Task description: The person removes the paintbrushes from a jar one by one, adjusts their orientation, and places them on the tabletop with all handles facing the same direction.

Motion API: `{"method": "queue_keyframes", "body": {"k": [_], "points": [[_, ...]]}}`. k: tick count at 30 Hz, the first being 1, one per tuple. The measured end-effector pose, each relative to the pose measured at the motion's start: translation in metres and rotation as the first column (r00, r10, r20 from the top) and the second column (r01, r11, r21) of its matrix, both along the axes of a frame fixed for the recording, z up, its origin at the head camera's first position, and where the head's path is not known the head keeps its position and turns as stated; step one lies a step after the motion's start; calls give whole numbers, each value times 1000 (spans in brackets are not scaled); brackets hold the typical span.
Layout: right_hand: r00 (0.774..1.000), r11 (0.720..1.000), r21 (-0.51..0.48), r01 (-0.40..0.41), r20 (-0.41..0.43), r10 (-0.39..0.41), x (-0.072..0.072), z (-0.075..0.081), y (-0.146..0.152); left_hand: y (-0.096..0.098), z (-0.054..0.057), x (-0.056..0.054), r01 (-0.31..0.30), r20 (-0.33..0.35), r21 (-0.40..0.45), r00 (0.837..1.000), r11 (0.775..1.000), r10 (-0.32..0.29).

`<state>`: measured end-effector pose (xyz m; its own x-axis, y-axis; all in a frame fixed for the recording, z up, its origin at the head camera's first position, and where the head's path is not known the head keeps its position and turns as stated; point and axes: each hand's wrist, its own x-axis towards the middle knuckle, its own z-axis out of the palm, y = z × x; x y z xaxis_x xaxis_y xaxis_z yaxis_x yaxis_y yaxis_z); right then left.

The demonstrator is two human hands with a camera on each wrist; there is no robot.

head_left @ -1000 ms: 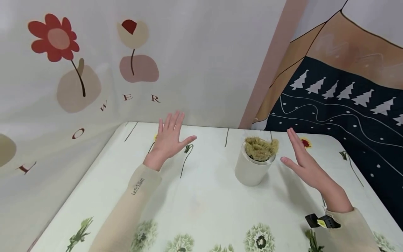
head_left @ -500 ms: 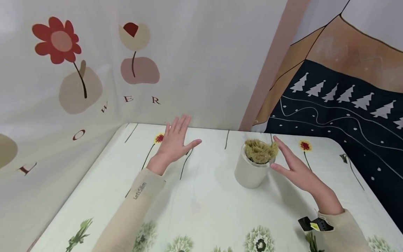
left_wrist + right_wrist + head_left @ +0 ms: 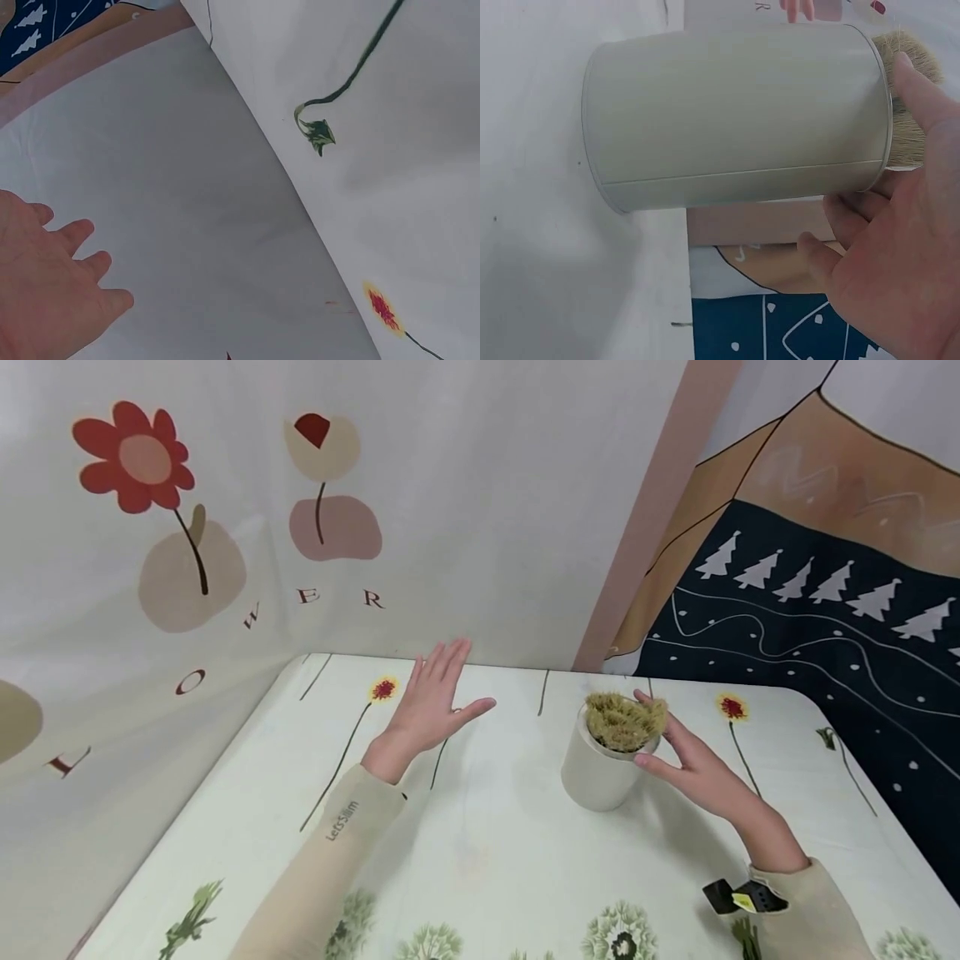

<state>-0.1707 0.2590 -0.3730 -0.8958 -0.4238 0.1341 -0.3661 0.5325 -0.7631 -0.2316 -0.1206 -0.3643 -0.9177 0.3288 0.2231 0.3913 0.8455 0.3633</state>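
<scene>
A pale, cream-coloured cylindrical canister [image 3: 602, 775] stands upright on the table, right of centre. Bristly yellow-green tufts [image 3: 624, 720] rise out of its top; what they belong to is hidden inside. My right hand [image 3: 708, 777] is at the canister's rim, thumb on the near side and fingers on the far side, partly behind the tufts. In the right wrist view the thumb [image 3: 922, 90] lies before the bristles and the other fingers are spread near the rim; contact is unclear. Over the table's far left, my left hand [image 3: 427, 714] is held with straight, spread fingers, holding nothing.
The white table cover [image 3: 480, 843] carries printed flowers and stems. Behind it hangs a pale cloth [image 3: 480, 510] with printed flowers and letters. A dark cloth with white trees [image 3: 810, 618] hangs at the right. A small black device [image 3: 746, 896] sits at my right cuff.
My right hand has moved left, from beside the canister to its rim. My left hand has drifted slightly right and down, its fingers still spread. The canister has stayed in place.
</scene>
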Motion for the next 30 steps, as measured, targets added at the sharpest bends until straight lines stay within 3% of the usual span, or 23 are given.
{"method": "queue_keyframes", "body": {"k": [9, 19, 30], "points": [[999, 1000, -4, 23, -26, -23, 0, -2, 0, 10, 3, 5, 28, -29, 25, 999, 999, -27], [998, 999, -8, 48, -37, -48, 1, -2, -3, 26, 9, 20, 82, -63, 87, 995, 993, -76], [998, 999, -7, 46, -50, -46, 1, -5, -3, 56, 16, 40, 156, -87, 223, 986, 962, -140]]}}
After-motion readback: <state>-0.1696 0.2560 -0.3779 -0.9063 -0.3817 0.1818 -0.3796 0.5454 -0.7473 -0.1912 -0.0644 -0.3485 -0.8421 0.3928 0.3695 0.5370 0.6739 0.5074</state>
